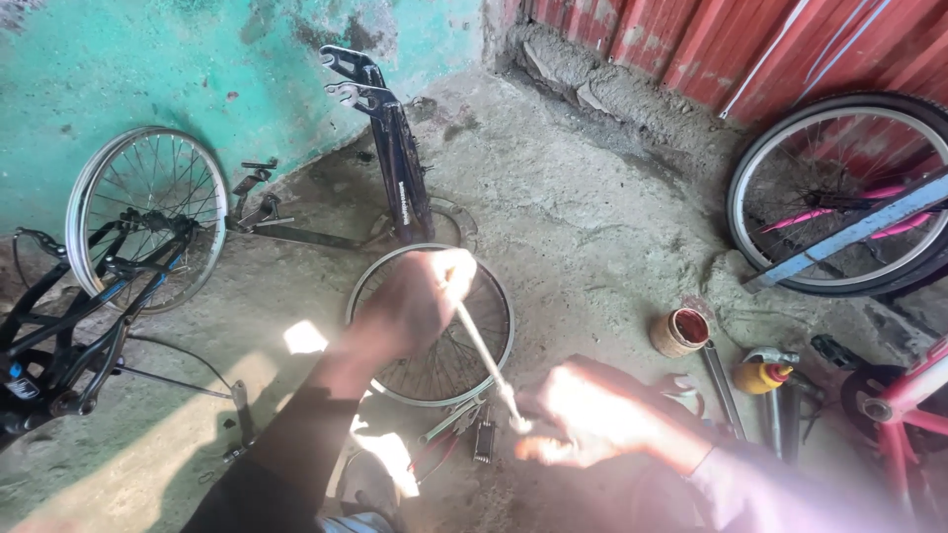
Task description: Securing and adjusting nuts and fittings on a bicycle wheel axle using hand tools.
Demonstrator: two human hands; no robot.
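Concrete floor (592, 217), grey, rough and cracked, sunlit in patches; bears every item listed below.

Black bicycle frame (400, 168), upturned, fork ends pointing up against the turquoise wall (148, 59). It leans rather than stands; a knock could tip it onto the work area.

Bare silver spoked wheel rim (148, 212), upright at left, against a second dark frame (59, 336). Could roll if nudged.

Tyred wheel with pink parts (839, 197), right, crossed by a pale blue bar, before a red corrugated sheet (691, 39).

Small dark spoked rim (434, 336), flat on the floor directly under both hands.

Left hand (420, 296), closed round the upper end of a long thin silver metal tool (484, 360), likely a spanner.

Right hand (592, 415), fingers curled at the tool's lower end; glare washes it out, so how firmly it grips cannot be told.

The tool runs slantwise between the hands, above the small rim. Judged risk: a slip at either end would drop it into the spokes or jab a palm; strong glare hinders sight.

Round rusty tin (679, 331), open, reddish inside, near the right hand; an elbow could upset it.

Yellow oil can (762, 375) beside steel tubes (721, 385).

Pliers (444, 434), red-handled, under the hands, a trip hazard.
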